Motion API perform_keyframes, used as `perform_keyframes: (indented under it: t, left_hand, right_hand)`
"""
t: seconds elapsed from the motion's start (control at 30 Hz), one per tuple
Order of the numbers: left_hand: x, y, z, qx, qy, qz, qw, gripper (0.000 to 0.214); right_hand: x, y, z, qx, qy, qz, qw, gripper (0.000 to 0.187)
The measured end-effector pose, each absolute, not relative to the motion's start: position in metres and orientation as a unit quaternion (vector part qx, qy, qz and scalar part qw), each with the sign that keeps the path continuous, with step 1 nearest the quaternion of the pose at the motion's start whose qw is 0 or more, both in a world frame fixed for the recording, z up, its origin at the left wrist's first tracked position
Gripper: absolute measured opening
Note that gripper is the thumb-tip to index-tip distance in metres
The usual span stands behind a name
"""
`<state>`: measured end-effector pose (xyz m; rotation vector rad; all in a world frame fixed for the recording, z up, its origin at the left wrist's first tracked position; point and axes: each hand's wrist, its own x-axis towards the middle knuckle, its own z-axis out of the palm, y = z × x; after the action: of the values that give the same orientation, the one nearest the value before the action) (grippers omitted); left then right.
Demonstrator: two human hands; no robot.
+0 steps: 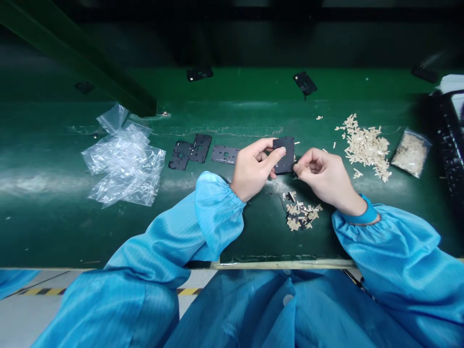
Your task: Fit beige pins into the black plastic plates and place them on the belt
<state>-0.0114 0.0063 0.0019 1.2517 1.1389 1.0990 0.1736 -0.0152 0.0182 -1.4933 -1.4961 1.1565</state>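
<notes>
My left hand [253, 166] grips a small black flat plate [284, 152] by its left edge, thumb on top, above the green work surface [50, 193]. My right hand [322, 176] is closed in a pinch at the plate's right edge; whatever sits between its fingertips is too small to make out. A small heap of beige strips [300, 215] lies just below both hands. A larger pile of the same beige pieces [366, 145] spreads to the right.
Two black plates [190, 152] and a third [224, 154] lie left of my hands. Crumpled clear bags [123, 162] sit further left. A filled clear bag [410, 153] rests far right beside a dark tray [451, 145]. More black parts [305, 83] lie on the back ledge.
</notes>
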Motion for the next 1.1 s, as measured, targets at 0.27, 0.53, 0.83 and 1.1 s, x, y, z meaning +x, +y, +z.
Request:
perform_keyframes:
  t: [0.27, 0.53, 0.83, 1.1]
  left_hand:
    - [-0.014, 0.009, -0.001, 0.520, 0.452, 0.465, 0.556, 0.033]
    - [-0.014, 0.010, 0.001, 0.485, 0.419, 0.480, 0.600, 0.032]
    - [-0.015, 0.009, -0.005, 0.437, 0.381, 0.489, 0.652, 0.028]
    - [-0.013, 0.005, 0.003, 0.386, 0.359, 0.470, 0.708, 0.031]
  right_hand:
    - [0.176, -0.013, 0.026, -0.559, -0.573, 0.492, 0.343, 0.014]
    - [0.179, -0.013, 0.029, -0.528, -0.546, 0.553, 0.342, 0.022]
    - [0.181, -0.019, 0.021, -0.447, -0.476, 0.666, 0.361, 0.027]
    - [0.177, -0.021, 0.020, -0.345, -0.430, 0.753, 0.358, 0.022]
